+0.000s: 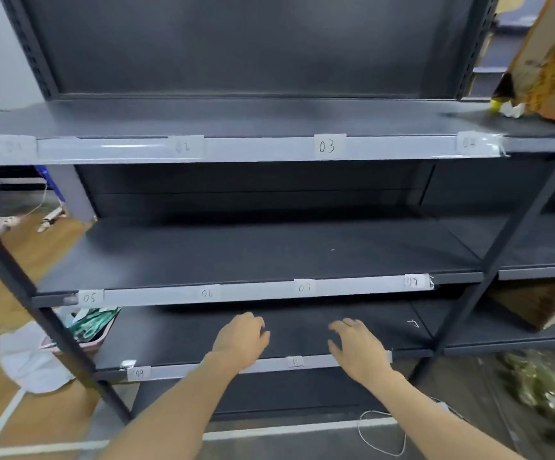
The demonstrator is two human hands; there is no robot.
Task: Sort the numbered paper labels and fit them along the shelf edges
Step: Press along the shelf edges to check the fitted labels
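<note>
A dark grey shelf unit fills the view. Its top shelf edge carries paper labels, among them 02 and 03. The middle shelf edge holds labels 05, 06, 07 and 08. On the lowest edge sit label 09 and label 11. My left hand hangs over that lowest shelf with fingers loosely curled, holding nothing. My right hand is beside it, fingers spread and relaxed, covering the edge strip's right end.
A cardboard box stands on the top shelf's right end, another box sits in the neighbouring unit. A pink basket and white cloth lie on the wooden floor at left. A white cable loops below.
</note>
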